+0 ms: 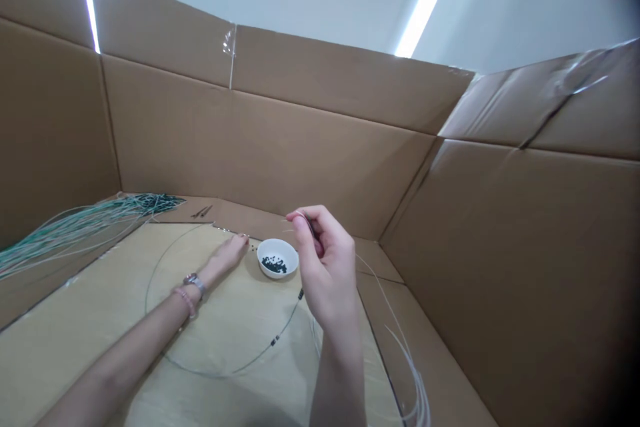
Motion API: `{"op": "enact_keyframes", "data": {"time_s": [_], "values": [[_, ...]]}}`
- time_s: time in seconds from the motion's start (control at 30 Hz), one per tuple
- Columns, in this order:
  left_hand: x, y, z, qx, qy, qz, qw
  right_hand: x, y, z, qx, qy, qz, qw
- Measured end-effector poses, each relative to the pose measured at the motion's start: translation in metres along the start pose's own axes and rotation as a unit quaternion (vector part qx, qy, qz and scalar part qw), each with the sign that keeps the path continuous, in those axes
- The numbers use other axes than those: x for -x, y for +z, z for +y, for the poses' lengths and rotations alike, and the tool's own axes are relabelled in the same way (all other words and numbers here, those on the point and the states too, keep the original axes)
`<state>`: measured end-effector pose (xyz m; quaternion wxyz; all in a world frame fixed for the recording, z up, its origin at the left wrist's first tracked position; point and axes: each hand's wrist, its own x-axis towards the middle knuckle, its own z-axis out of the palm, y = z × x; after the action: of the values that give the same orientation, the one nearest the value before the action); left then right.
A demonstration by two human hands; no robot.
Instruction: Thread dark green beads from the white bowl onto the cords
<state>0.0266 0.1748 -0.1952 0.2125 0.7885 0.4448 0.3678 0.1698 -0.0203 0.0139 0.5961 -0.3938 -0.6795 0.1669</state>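
Observation:
My right hand [327,273] is raised in front of the bowl, thumb and fingers pinched on a thin cord [289,231] whose pale end sticks out to the left. Something dark shows inside the curled fingers, too small to make out. My left hand [231,253] reaches low over the board, fingertips together beside a few loose dark beads [253,249]; whatever they hold is hidden. Between the hands stands a white bowl [261,257] with small dark green beads [275,265] inside. A looped cord [233,372] carrying dark beads [275,341] curves across the board below.
A bundle of green and white cords [90,223] lies at the far left, with small dark tweezers-like tools [202,212] nearby. Loose pale cords [415,373] hang at the right. Cardboard walls [270,147] surround the pale board [210,407].

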Motion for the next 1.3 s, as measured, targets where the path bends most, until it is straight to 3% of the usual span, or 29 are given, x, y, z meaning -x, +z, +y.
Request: {"op": "enact_keyframes", "data": {"time_s": [0.13,0.27,0.33,0.43,0.6,0.87,1.0,1.3], "values": [[-0.016,-0.018,0.017,0.108,-0.035,0.053,0.992,0.003,0.0,0.001,0.015,0.011,-0.009,1.0],[-0.027,-0.061,0.064,0.254,-0.02,0.112,0.96,0.005,0.004,0.003,0.023,0.03,-0.005,0.999],[-0.015,-0.083,0.097,0.327,0.008,0.133,0.935,0.006,0.006,0.002,0.036,0.022,-0.002,0.999],[0.019,-0.108,0.145,0.412,0.057,0.136,0.899,0.008,0.009,-0.003,0.039,-0.001,-0.013,0.999],[0.069,-0.121,0.194,0.509,0.118,0.12,0.844,0.016,0.011,-0.016,0.023,-0.034,-0.022,0.999],[0.085,-0.12,0.212,0.608,0.116,0.068,0.782,0.03,0.013,-0.027,0.076,-0.13,0.044,0.988],[0.087,-0.124,0.216,0.64,0.123,0.049,0.757,0.031,0.02,-0.027,0.085,-0.183,0.048,0.978],[0.089,-0.127,0.214,0.644,0.12,0.049,0.754,0.032,0.027,-0.023,0.095,-0.224,0.064,0.968]]}}
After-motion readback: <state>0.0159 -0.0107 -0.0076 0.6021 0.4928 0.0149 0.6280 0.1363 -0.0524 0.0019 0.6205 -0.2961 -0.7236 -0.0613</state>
